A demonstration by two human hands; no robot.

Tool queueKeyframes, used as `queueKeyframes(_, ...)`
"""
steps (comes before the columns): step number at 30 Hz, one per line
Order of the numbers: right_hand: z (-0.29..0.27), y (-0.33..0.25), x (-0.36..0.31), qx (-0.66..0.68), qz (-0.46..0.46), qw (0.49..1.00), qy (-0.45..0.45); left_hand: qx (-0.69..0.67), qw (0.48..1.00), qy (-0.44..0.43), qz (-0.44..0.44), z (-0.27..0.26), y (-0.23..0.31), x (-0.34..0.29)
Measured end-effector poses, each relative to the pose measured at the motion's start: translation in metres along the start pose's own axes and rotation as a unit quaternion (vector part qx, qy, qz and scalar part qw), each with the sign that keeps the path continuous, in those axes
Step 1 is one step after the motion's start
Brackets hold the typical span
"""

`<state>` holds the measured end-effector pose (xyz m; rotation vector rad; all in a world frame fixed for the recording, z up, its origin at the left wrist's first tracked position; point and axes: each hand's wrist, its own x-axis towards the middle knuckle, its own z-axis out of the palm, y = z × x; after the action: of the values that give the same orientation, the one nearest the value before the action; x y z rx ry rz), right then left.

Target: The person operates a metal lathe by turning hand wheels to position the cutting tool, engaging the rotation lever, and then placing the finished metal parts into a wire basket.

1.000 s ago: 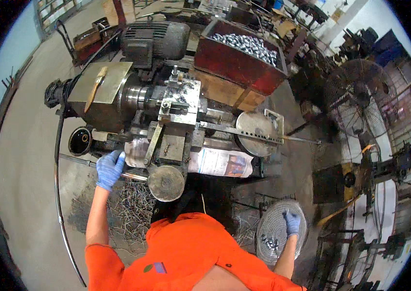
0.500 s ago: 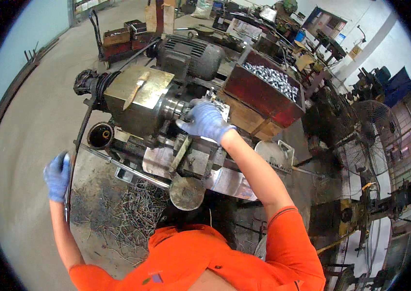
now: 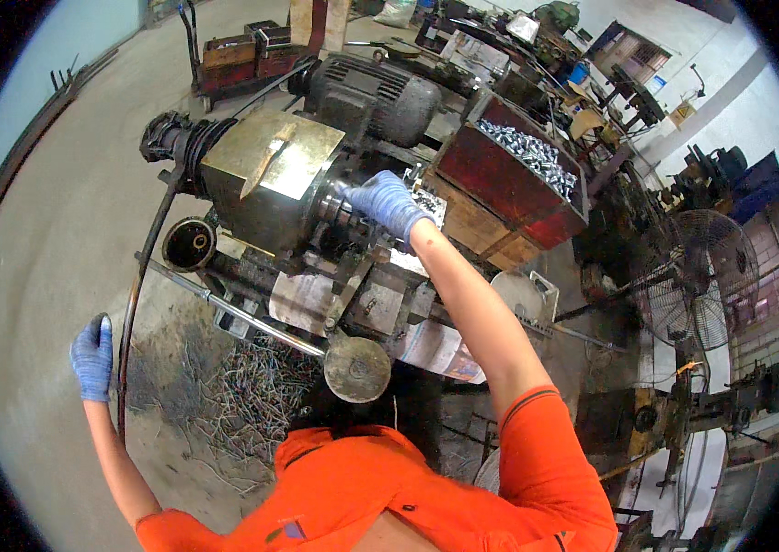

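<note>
My right hand (image 3: 388,201), in a blue knit glove, reaches over the lathe to the round metal chuck (image 3: 338,208). Its fingers are drawn together at the chuck's front; whatever they hold is hidden. My left hand (image 3: 92,359), gloved alike with darkened fingertips, is raised at the far left, its fingers stretched upward. Just right of it, with a small gap, runs a long dark lever rod (image 3: 135,293). A knife-like tool with a wooden handle (image 3: 270,164) lies on the brass-coloured top of the headstock (image 3: 224,152).
A dark red bin (image 3: 509,184) of small shiny metal parts stands on wood beyond my right hand. A ribbed motor (image 3: 371,97) sits behind the headstock. Metal shavings (image 3: 252,391) cover the floor below the bright bar (image 3: 256,322). A caged fan (image 3: 700,267) stands at right.
My right hand has shifted in toward the chuck, its fingers now at the chuck's front. My left hand has moved left, away from the lever rod. The whole view has tilted slightly.
</note>
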<state>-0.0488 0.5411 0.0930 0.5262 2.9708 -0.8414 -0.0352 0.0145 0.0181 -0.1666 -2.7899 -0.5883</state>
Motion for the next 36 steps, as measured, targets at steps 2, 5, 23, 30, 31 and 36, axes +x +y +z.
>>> queueKeyframes(2, -0.006, -0.003, 0.004, 0.056, 0.006, 0.997, -0.048, 0.004, 0.999, 0.016, 0.034, 0.001, -0.006, -0.003)
queueKeyframes(5, 0.004, 0.001, 0.011, 0.063, 0.020, 0.998, -0.021, -0.012, 1.000, 0.012, 0.019, -0.016, -0.003, -0.020)
queueKeyframes(23, 0.005, -0.002, -0.001, 0.099, 0.023, 0.995, 0.000, 0.376, 0.924, 0.038, 0.063, 0.027, -0.192, 0.069)
queueKeyframes(30, -0.031, -0.001, -0.037, 0.065, -0.051, 0.993, 0.087, 0.094, 0.992, 0.070, 0.057, 0.022, -0.109, 0.067)
queueKeyframes(31, -0.034, 0.029, -0.041, 0.050, -0.111, 0.981, 0.153, -0.065, 0.978, 0.153, 0.129, 0.037, -0.071, 0.065)
queueKeyframes(36, -0.086, 0.077, -0.132, 0.094, -0.096, 0.974, 0.184, -0.167, 0.970, -0.171, -0.051, 0.213, -0.020, 0.006)
